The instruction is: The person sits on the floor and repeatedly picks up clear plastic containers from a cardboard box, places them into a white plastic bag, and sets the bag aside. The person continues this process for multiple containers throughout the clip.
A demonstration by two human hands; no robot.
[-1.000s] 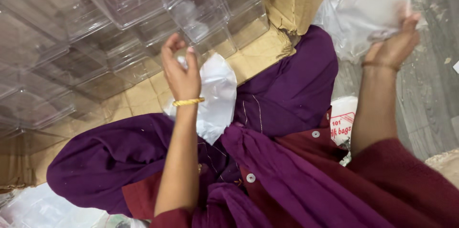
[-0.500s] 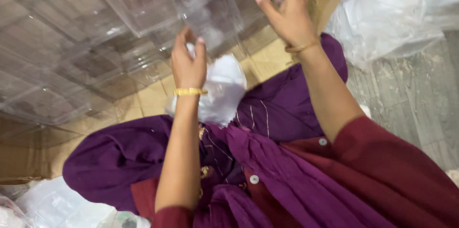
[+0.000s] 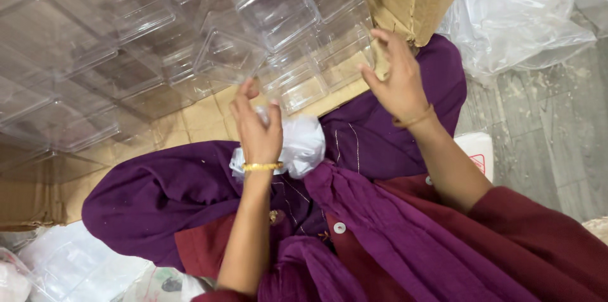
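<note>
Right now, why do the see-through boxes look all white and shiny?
Head view: the clear plastic boxes throw back the light as pale glare, so their edges blend together; the left hand and right hand look fairly sharp; shadows are soft.
</note>
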